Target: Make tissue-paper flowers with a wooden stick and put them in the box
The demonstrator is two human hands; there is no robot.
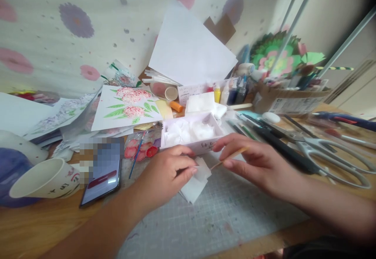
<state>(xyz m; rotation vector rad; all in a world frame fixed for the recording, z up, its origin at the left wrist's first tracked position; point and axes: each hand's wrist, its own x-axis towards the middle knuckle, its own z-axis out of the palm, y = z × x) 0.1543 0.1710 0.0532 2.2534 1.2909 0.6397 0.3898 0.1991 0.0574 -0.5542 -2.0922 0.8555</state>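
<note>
While the left hand (164, 172) pinches the white pad (195, 182) and the right hand (258, 163) grips the thin stick (230, 157), a slip could tip the nearby box (192, 133).

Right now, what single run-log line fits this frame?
left hand: pinches white pad | right hand: holds thin wooden stick to the pad | cutting mat under both | white box behind | scissors right

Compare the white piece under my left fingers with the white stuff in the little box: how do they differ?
The white folded piece lies flat on the cutting mat, pinched by the left hand; the white wads sit crumpled and puffy inside the box, untouched. The piece has straight edges; the wads look rounded. Both are plain white and soft-looking.
</note>
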